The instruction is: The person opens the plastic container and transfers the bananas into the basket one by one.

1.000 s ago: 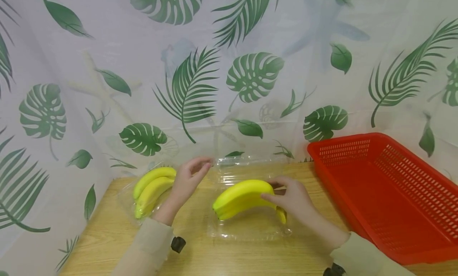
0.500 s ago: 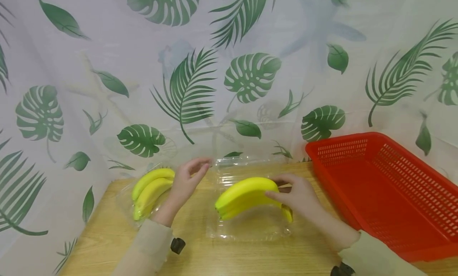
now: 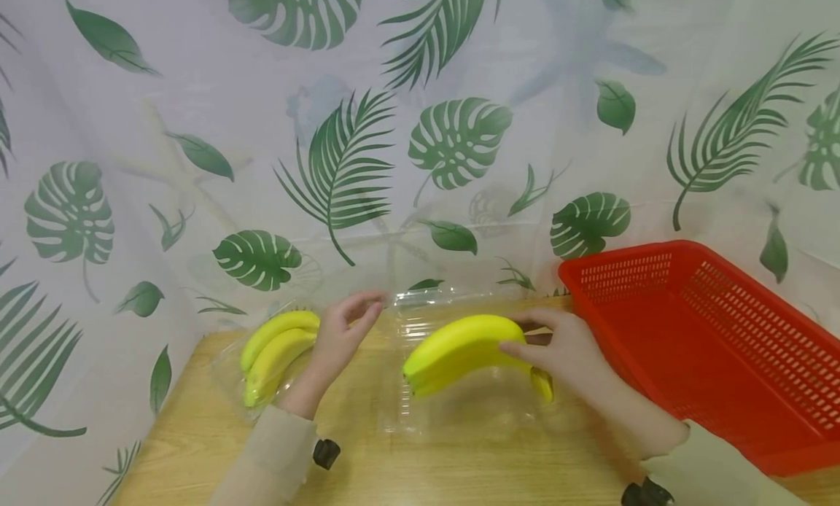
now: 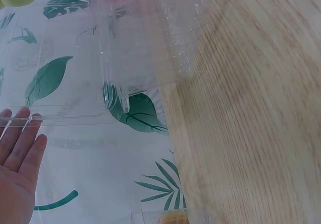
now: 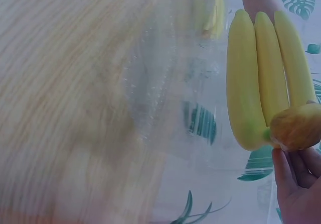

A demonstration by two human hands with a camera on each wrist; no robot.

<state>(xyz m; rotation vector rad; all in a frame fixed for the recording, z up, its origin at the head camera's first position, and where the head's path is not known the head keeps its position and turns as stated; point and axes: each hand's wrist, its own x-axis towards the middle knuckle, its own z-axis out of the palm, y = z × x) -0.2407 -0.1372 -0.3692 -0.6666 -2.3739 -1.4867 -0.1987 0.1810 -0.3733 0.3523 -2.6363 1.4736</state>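
My right hand [image 3: 567, 345] grips a bunch of yellow bananas [image 3: 462, 349] near its stem end. The bunch hangs over an opened clear plastic clamshell container [image 3: 459, 418]. Several fruits joined at a brown-tipped stem [image 5: 296, 126] show in the right wrist view, with the right hand's fingers [image 5: 286, 176] below the stem. At the container's raised lid [image 3: 453, 298], my left hand [image 3: 341, 335] touches the left edge. Seen from the left wrist, its fingers [image 4: 27, 138] reach that lid edge fairly straight.
Left of the left arm, a second clear container [image 3: 226, 360] holds more bananas [image 3: 278, 356]. A red perforated plastic basket [image 3: 630, 331] stands on the right. Behind the wooden table [image 3: 367, 477] hangs a leaf-patterned sheet [image 3: 367, 68].
The right hand has drawn the banana bunch to the right and slightly up, away from the container floor. The left hand has stayed at the lid edge.
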